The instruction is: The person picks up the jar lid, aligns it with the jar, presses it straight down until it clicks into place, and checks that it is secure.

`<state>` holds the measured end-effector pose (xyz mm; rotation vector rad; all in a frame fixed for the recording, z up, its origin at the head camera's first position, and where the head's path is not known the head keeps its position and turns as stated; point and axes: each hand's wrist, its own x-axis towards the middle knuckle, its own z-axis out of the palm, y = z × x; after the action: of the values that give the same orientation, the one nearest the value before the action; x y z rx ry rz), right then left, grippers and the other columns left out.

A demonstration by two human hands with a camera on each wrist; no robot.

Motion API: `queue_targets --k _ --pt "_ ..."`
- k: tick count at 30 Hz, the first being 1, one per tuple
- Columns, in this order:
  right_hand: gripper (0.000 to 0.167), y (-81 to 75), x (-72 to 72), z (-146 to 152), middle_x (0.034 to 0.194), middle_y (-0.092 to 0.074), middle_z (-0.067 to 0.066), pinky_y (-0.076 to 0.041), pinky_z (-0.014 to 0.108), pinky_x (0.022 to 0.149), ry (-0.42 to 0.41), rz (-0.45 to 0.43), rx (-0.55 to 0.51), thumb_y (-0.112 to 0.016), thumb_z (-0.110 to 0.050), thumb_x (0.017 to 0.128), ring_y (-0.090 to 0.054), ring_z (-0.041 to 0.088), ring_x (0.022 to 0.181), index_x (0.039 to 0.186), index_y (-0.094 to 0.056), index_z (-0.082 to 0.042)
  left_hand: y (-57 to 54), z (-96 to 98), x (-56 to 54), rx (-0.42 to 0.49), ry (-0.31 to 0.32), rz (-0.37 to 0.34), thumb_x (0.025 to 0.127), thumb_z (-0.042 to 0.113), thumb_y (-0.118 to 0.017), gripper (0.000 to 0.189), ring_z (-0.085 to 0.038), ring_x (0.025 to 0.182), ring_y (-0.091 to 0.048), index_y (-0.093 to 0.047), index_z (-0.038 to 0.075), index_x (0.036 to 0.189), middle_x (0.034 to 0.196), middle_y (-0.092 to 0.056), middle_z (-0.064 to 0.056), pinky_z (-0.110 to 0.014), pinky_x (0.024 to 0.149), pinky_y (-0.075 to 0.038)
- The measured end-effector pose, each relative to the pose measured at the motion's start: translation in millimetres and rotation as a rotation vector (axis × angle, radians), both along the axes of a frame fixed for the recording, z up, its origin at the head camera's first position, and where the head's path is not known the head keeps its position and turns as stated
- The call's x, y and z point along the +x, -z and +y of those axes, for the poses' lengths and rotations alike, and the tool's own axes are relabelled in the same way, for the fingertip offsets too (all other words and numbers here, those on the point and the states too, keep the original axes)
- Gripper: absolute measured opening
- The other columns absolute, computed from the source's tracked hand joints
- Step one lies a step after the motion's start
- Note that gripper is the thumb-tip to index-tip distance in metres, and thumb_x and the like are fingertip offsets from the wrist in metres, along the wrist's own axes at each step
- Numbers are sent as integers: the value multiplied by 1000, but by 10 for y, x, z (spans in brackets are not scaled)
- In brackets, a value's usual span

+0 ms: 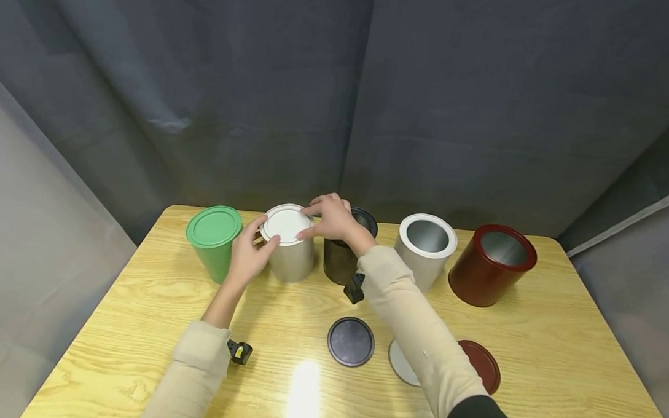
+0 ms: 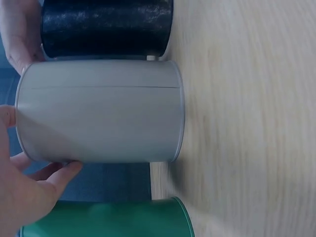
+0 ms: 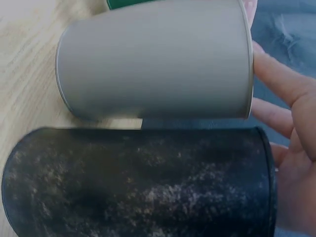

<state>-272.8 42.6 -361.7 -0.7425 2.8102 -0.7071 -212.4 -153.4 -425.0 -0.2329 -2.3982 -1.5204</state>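
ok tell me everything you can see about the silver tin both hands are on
The silver tin is a plain matte metal cylinder with a faint seam line near its top, standing upright on the wooden table between the green tin and the black tin. A pale round lid sits on top. The left hand and the right hand both hold the lid's rim with their fingers.

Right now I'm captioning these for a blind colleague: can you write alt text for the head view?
Both hands, left hand and right hand, touch the rim of a white lid on a silver can. It stands in a row with a lidded green can and open black, white and red cans on a wooden table.
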Motion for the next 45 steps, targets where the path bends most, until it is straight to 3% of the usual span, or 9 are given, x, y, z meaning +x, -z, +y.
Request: queue_targets --k 13,20,24,30,38,45 --pt "60 61 26 3 131 -46 9 -19 46 96 69 -18 3 -73 -47 71 -31 27 120 124 -58 -22 -25 8 12 47 12 -39 83 8 -64 48 -41 106 -52 -46 -11 123 128 -46 -25 -44 85 -46" --pt "60 97 94 46 130 -46 10 -19 49 95 77 52 -69 -73 -45 73 -32 28 118 125 -58 -20 -133 56 47 -153 5 -55 88 14 -57 52 -38 108 -51 -39 -9 130 128 -43 -27 -39 82 -48" --pt "59 95 150 62 128 -48 11 -22 50 94 91 97 -135 -73 -43 73 -34 29 116 124 -59 -17 -187 46 73 -181 -5 -65 88 15 -57 53 -38 108 -51 -37 -5 133 127 -43 -26 -42 83 -48" --pt "55 45 262 86 121 -54 9 -29 49 88 95 140 -228 -74 -40 73 -41 29 109 120 -61 -15 -251 22 143 -186 -25 -69 86 18 -60 58 -40 107 -52 -36 -3 135 131 -41 -24 -44 83 -47" --pt "55 56 406 127 118 -56 8 -28 51 93 103 147 -331 -74 -38 74 -43 27 107 122 -60 -15 -350 2 296 -178 -46 -41 83 17 -64 59 -43 104 -53 -39 -1 133 129 -46 -24 -44 75 -50" --pt "57 71 539 193 117 -57 9 -30 48 94 80 164 -387 -75 -35 73 -43 28 108 121 -60 -9 -320 -42 403 -217 -46 -10 82 16 -67 61 -46 105 -51 -38 0 133 129 -44 -27 -46 75 -50"
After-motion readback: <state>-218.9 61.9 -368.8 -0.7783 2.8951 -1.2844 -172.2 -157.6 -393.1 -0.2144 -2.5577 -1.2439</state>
